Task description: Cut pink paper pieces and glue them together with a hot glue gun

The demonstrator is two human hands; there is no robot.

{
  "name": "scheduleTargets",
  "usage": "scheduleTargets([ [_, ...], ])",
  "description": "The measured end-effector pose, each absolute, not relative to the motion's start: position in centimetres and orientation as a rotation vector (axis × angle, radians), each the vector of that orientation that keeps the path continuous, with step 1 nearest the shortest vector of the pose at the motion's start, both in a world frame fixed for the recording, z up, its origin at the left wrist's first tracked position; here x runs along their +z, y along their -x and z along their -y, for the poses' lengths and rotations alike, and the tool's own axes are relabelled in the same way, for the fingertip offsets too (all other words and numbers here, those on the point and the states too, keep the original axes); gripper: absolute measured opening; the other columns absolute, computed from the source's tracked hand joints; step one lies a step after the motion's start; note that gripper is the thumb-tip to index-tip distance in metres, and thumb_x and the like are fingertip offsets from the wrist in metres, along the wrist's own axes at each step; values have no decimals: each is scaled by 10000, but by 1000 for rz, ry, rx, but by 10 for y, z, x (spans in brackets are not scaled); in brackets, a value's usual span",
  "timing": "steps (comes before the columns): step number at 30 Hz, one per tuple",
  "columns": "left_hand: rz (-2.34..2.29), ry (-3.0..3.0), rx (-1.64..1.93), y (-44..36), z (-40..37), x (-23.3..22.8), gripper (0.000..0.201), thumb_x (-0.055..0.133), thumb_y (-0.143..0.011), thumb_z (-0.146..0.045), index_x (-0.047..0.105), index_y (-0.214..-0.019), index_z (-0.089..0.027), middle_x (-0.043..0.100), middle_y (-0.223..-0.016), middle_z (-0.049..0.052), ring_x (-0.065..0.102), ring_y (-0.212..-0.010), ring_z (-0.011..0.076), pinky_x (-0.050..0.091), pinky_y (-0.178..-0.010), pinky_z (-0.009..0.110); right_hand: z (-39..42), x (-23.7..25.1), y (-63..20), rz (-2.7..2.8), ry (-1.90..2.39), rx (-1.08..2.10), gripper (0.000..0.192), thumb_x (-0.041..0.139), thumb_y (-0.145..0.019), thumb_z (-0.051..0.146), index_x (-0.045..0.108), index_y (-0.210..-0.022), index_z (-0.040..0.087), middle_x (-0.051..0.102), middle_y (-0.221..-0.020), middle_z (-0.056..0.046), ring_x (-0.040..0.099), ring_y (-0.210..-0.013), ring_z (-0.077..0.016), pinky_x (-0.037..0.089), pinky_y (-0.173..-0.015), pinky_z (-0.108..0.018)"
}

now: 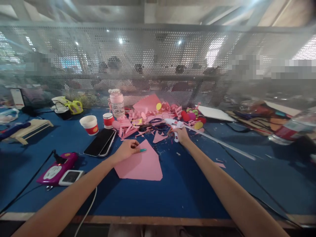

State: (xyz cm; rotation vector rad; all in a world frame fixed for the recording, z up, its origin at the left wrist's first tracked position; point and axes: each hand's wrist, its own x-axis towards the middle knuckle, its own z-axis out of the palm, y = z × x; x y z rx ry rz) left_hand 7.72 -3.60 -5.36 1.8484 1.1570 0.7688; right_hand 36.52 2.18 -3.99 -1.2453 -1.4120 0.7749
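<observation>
My left hand [127, 149] rests on the top edge of a pink paper sheet [142, 164] lying on the blue table [172, 194], with a small teal object [143, 150] at its fingertips. My right hand [181, 134] is closed around a white glue gun [175, 126], held just above the table beside a pile of pink paper scraps [138, 126]. A long white glue stick or cable [222, 142] runs from the gun toward the right.
Two phones [100, 142] lie left of the sheet, with two red-and-white cups [90, 125] and a clear bottle [117, 102] behind. A pink device [58, 169] with cables sits at the near left. A perforated metal screen [158, 59] walls the back. Clutter fills the right side.
</observation>
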Motion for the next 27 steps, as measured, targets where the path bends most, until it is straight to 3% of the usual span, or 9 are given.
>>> scheduleTargets([
  [3, -1151, -1841, 748, -78, 36, -53, 410, 700, -617, -537, 557, -709, -164, 603, -669, 4, 550, -620, 141, 368, -560, 234, -2, -24, -384, 1613, 1443, 517, 162, 531, -599, 247, 543, -744, 176, 632, -809, -93, 577, -828, -259, 460, -703, -346],
  [5, -1152, -1837, 730, -78, 37, -52, 392, 711, -615, -515, 565, -715, -165, 613, -670, 3, 551, -616, 141, 363, -561, 235, 12, -16, -393, 1756, 1567, 283, 237, 534, -629, 206, 548, -857, 142, 608, -1010, -163, 513, -1021, -308, 418, -826, -390],
  [7, -1162, -1833, 717, -79, 38, -50, 372, 715, -621, -494, 571, -719, -166, 620, -665, 2, 554, -612, 143, 359, -561, 236, 23, -13, -399, 2057, 1829, -230, 285, 481, -705, 184, 527, -973, 98, 572, -1079, -209, 485, -1062, -329, 399, -859, -429],
  [9, -1178, -1829, 709, -79, 38, -48, 356, 718, -624, -477, 570, -719, -167, 618, -649, -2, 556, -607, 145, 356, -558, 236, 28, -16, -401, 2175, 2043, -514, 314, 444, -726, 131, 510, -1026, 67, 552, -1089, -225, 484, -1052, -335, 402, -856, -443],
  [14, -1195, -1823, 657, -77, 38, -45, 348, 721, -617, -463, 582, -735, -166, 625, -641, 5, 562, -601, 152, 352, -538, 236, 29, -26, -406, 2200, 2225, -490, 349, 453, -747, 82, 497, -1093, 70, 483, -1153, -226, 441, -1101, -354, 433, -823, -460],
  [19, -1200, -1804, 611, -76, 37, -47, 404, 715, -600, -520, 584, -747, -167, 628, -636, 2, 552, -582, 148, 325, -510, 230, 31, -14, -424, 2223, 2078, -438, 545, 584, -739, 164, 419, -1254, 99, 442, -1209, -217, 448, -1104, -357, 415, -857, -475],
  [23, -1216, -1797, 611, -76, 37, -49, 433, 713, -576, -551, 575, -726, -169, 621, -629, 3, 552, -585, 152, 326, -515, 235, 34, 0, -427, 2251, 1780, -295, 334, 520, -798, 217, 514, -1113, 105, 534, -1077, -171, 494, -1055, -296, 372, -929, -449],
  [27, -1293, -1809, 655, -71, 36, -44, 424, 722, -557, -546, 548, -669, -176, 603, -589, 10, 539, -558, 158, 298, -495, 242, 34, 0, -383, 2113, 1516, -190, 171, 413, -880, 258, 534, -940, 154, 570, -956, -122, 537, -929, -238, 428, -842, -375],
])
